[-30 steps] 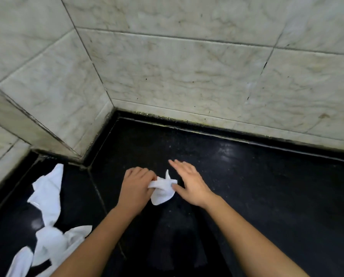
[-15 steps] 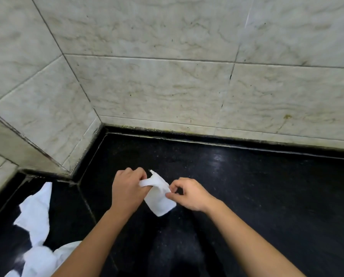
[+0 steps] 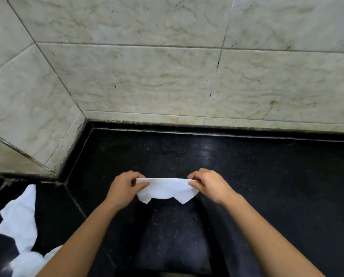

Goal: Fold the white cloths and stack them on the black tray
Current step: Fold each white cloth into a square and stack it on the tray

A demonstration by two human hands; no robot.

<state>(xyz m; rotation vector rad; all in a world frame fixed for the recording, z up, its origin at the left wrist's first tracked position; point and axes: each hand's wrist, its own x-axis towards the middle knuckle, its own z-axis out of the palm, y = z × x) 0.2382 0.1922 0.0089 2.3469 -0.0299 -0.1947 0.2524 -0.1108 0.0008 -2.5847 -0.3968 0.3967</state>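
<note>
A small white cloth (image 3: pixel 165 189) is stretched out flat between my two hands, just above the black counter (image 3: pixel 267 176). My left hand (image 3: pixel 124 188) pinches its left end and my right hand (image 3: pixel 209 183) pinches its right end. The cloth's lower edge hangs in two points. Under my hands lies a dark rectangular shape, maybe the black tray (image 3: pixel 173 236), hard to tell from the counter. Several more white cloths (image 3: pixel 20 222) lie crumpled at the lower left.
Pale marble tile walls (image 3: pixel 167 76) close off the counter at the back and left, meeting in a corner. A seam in the black surface (image 3: pixel 75 200) runs between the loose cloths and my hands.
The cloth was bunched between my hands; now my hands have moved apart and pulled it out wide and flat. The view has shifted slightly toward the wall.
</note>
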